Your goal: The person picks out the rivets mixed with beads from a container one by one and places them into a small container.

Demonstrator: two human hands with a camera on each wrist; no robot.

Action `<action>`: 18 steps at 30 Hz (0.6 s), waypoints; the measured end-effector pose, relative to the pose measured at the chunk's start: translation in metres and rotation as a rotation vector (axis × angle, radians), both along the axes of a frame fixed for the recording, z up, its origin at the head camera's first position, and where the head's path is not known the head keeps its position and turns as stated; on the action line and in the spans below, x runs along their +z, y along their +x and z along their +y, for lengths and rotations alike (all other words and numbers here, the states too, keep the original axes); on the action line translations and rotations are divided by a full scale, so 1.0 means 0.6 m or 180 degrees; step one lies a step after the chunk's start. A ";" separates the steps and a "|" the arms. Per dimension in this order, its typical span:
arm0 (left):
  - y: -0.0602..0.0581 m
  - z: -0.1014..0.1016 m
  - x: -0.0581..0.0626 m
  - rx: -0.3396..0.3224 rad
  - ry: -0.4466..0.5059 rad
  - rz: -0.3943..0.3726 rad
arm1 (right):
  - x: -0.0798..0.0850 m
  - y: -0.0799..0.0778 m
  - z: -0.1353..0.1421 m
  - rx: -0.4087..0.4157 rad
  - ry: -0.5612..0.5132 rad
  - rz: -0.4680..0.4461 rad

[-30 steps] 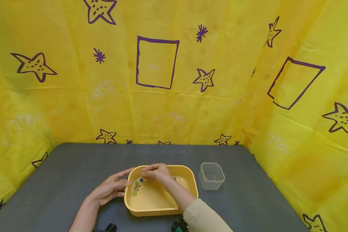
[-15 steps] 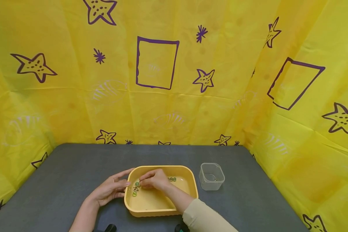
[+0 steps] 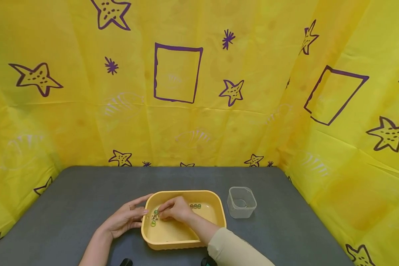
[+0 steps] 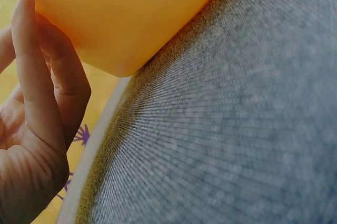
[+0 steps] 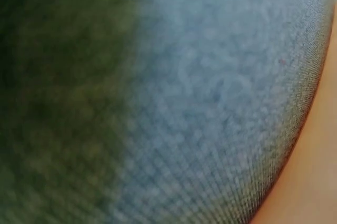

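My left hand (image 3: 126,218) grips the left rim of a yellow tray (image 3: 183,235), thumb at the rim. In the left wrist view, the left hand (image 4: 45,87) is up against the tray's outer wall (image 4: 126,29). Inside the tray, my right hand (image 3: 177,210) reaches to the left side, its fingers curled beside a green marble (image 3: 156,211). Whether anything is between those fingertips is hidden. Just nearer lie small metallic charms (image 3: 154,218) and a yellow-green marble (image 3: 153,223). Three marbles (image 3: 195,206) line up at the back, right of the hand.
A clear, square plastic container (image 3: 242,207) stands right of the tray on the dark grey table (image 3: 279,229). Yellow printed cloth (image 3: 199,122) encloses the back and sides. Dark objects (image 3: 208,261) show at the front edge. The right wrist view shows mostly blurred tabletop.
My right hand has shifted slightly left and nearer inside the tray. The blue marble seen earlier is out of sight, and the row of marbles at the back shows more fully. The left hand keeps its hold.
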State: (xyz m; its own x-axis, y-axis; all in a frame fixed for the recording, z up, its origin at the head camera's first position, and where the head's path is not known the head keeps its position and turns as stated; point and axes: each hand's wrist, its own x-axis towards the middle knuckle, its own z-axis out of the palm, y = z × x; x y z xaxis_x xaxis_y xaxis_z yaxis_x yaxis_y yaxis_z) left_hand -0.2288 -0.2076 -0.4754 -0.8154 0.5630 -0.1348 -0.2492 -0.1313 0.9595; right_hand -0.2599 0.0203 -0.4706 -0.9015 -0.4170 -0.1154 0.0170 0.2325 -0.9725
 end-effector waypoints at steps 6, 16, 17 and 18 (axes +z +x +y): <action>0.001 0.001 0.002 0.0008 0.0001 -0.0002 | -0.003 0.000 -0.001 0.0030 0.0118 0.0143; -0.001 0.000 -0.003 -0.0025 0.0036 0.0013 | -0.001 0.002 0.001 0.0000 0.0268 0.0187; -0.001 0.000 -0.003 -0.0015 0.0026 0.0007 | -0.001 0.002 0.002 -0.0019 0.0268 0.0182; -0.001 0.000 -0.003 -0.0007 0.0018 0.0003 | -0.001 0.002 0.002 -0.0028 0.0267 0.0175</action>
State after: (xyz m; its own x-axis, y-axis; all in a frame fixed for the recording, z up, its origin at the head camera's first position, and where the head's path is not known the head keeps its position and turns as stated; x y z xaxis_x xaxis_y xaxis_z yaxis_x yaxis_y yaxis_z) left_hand -0.2294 -0.2077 -0.4775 -0.8143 0.5655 -0.1308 -0.2485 -0.1360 0.9590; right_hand -0.2588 0.0218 -0.4709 -0.9111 -0.3999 -0.1000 -0.0333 0.3131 -0.9491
